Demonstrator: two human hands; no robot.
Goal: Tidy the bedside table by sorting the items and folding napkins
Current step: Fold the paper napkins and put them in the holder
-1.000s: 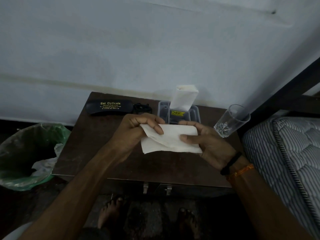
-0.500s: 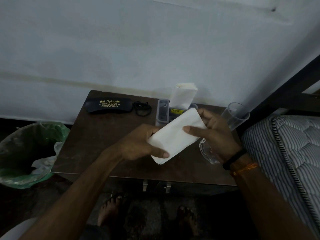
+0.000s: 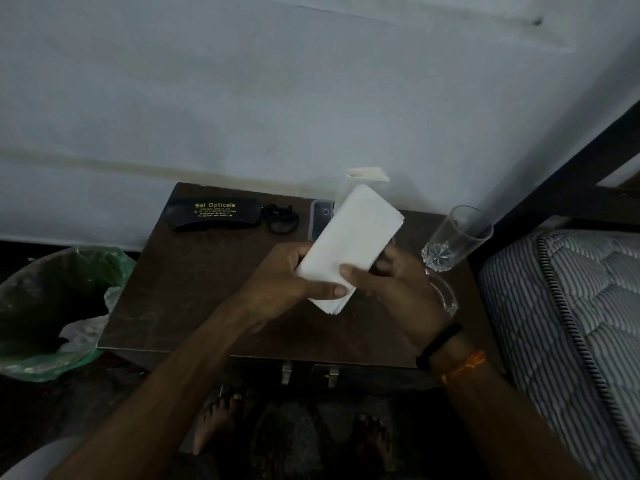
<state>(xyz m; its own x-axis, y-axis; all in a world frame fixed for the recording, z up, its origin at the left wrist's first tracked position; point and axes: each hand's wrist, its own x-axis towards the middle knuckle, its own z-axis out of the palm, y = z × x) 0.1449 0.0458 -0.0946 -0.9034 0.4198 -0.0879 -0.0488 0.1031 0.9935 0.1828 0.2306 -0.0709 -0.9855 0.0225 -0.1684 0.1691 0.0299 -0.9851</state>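
Left hand (image 3: pixel 287 282) grips the folded white paper napkin (image 3: pixel 349 244) at its near end, thumb across the top. Right hand (image 3: pixel 391 289) pinches the same end from 3 o'clock. Napkin held above the dark wooden bedside table (image 3: pixel 194 289), tilted toward 1 o'clock. Folding looks done; next, likely slot it into the clear plastic box (image 3: pixel 320 216) at 12 o'clock, avoiding the tall clear glass tumbler (image 3: pixel 457 237) at 3 o'clock.
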